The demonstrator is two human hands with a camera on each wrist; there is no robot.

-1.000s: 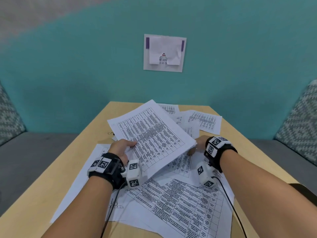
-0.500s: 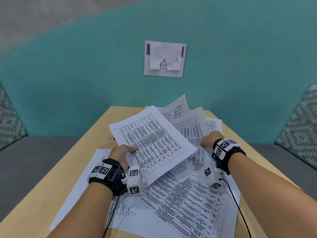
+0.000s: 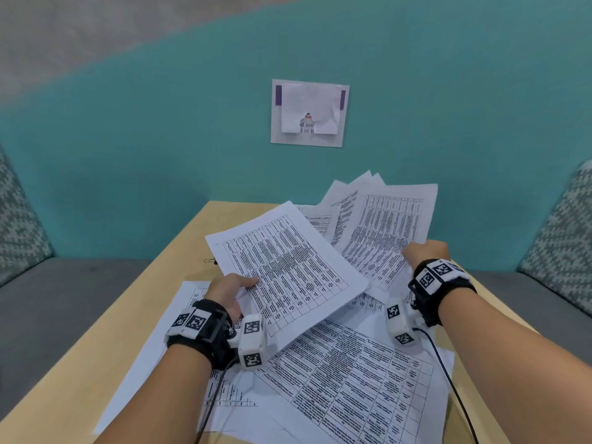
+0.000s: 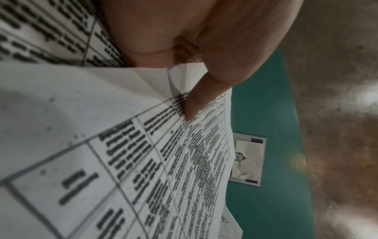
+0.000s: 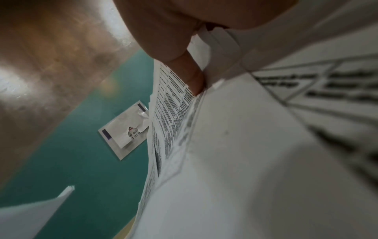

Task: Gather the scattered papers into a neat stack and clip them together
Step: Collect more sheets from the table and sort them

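White printed sheets lie scattered on the wooden table (image 3: 80, 363). My left hand (image 3: 230, 291) pinches a sheet of tables (image 3: 285, 267) by its left edge and holds it tilted above the table; its thumb (image 4: 196, 103) lies on the print. My right hand (image 3: 424, 253) grips a fanned bunch of sheets (image 3: 384, 225) lifted off the table at the right, with the thumb (image 5: 194, 80) on top. More sheets (image 3: 346, 386) lie flat under both wrists. A small black binder clip (image 3: 209, 260) sits on the table just left of the lifted sheet.
A teal wall with a taped paper notice (image 3: 309, 112) stands behind the table. Grey bench seats with patterned cushions (image 3: 19, 225) flank the table on both sides. A black cable (image 3: 448, 373) runs from my right wrist over the papers.
My right hand has gathered several far sheets and raised them up and to the right. The left hand keeps its sheet lifted, nearly in the same place.
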